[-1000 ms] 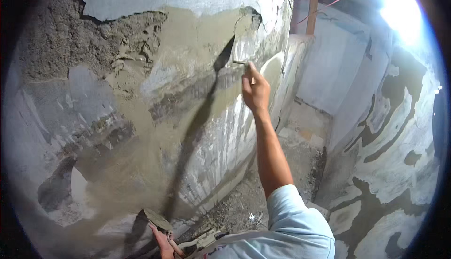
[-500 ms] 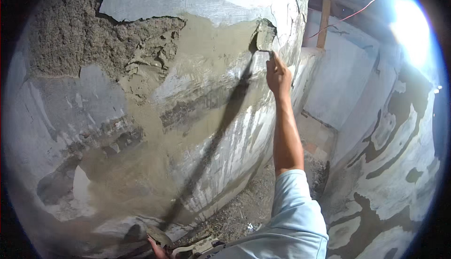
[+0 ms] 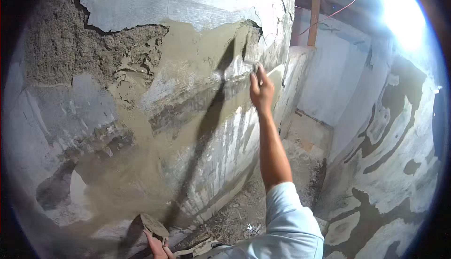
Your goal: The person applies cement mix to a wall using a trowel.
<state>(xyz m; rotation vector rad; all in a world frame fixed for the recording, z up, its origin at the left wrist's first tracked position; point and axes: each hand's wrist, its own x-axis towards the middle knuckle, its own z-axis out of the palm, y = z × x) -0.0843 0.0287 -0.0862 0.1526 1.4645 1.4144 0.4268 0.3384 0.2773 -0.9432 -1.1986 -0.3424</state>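
Trowel (image 3: 249,63) is standing near the upper right of the damp plaster patch (image 3: 197,40) on the wall (image 3: 164,7), its blade showing nearly edge-on; whether it is touching, I cannot tell. The right hand (image 3: 262,90) is pinching its handle between thumb and fingers. Low down, the left hand (image 3: 157,247) is gripping a flat, mud-coloured board (image 3: 154,225), some fingers hiding from view. 1 red wire (image 3: 340,9) is hanging near a wooden post (image 3: 314,21).
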